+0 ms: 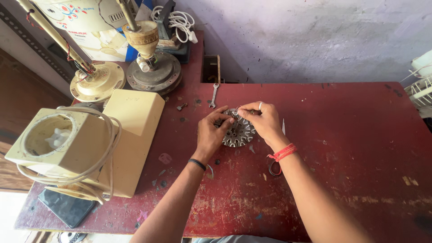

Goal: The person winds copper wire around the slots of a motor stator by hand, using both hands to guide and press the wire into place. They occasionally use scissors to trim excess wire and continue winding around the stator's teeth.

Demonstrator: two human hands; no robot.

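The work surface is a worn red table (342, 148) set against a scuffed, pale wall (315, 36).

Far left of the hands, at the table's edge, sits a cream appliance housing (130, 135) with a round opening on top and its cord (105, 153) looped loosely around it. A dark phone (65, 208) lies flat in front of it. Behind the housing stand two fan motor bases (153, 72), both dismantled, with their rods leaning up out of view.

Just beyond the hands lies a small spanner (213, 95), untouched, with a loose screw (181, 107) near it.

The left hand (210, 132) rests on the left rim of a toothed metal disc (240, 132), fingers curled over its upper edge and steadying it flat on the table. The right hand (264, 120) is at the disc's upper right, thumb and forefinger pinched together on something small above the rim; the item is too small to identify.

Assessment: the disc is already out of its appliance and lies bare on the table, so stripping down appears complete. Fine work at the disc's edge is in hand and looks unfinished. The housing stands open and nothing is reassembled.

To the right of the grip, a thin pale sliver (283, 127) lies beside the wrist, and a dark ring (273, 167) sits under the forearm. A white fan guard (420, 90) shows at the far right edge.
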